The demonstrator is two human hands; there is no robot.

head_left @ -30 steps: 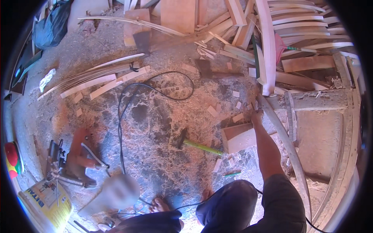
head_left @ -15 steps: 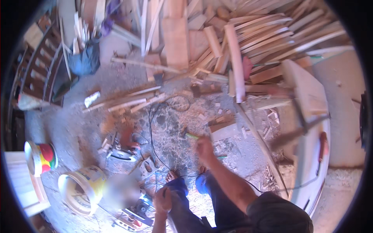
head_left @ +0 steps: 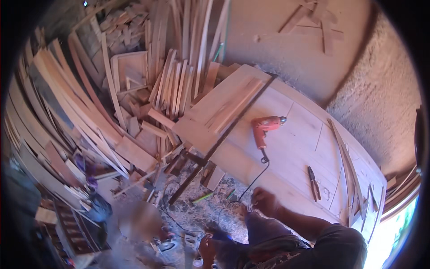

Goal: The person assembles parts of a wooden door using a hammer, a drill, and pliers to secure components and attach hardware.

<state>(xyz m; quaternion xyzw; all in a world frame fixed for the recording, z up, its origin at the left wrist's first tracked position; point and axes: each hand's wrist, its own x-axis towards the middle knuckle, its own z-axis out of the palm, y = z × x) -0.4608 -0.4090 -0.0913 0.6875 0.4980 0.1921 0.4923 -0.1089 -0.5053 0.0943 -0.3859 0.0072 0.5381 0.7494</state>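
Wooden board point(head_left: 286, 166) is lying in reach beside the right hand point(head_left: 265, 201), now leaving the green hammer point(head_left: 203, 198); whether that or the left hand point(head_left: 207, 248) is holding anything, I can't tell.

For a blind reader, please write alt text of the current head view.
A person's right hand is near a wooden panel bearing a red corded drill and pliers; the left hand is lower. Wood strips crowd the upper left.

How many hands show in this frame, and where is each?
2: the right hand at the near edge of the wooden panel, with the red drill beyond it, and the left hand near the picture's bottom edge. No others show.
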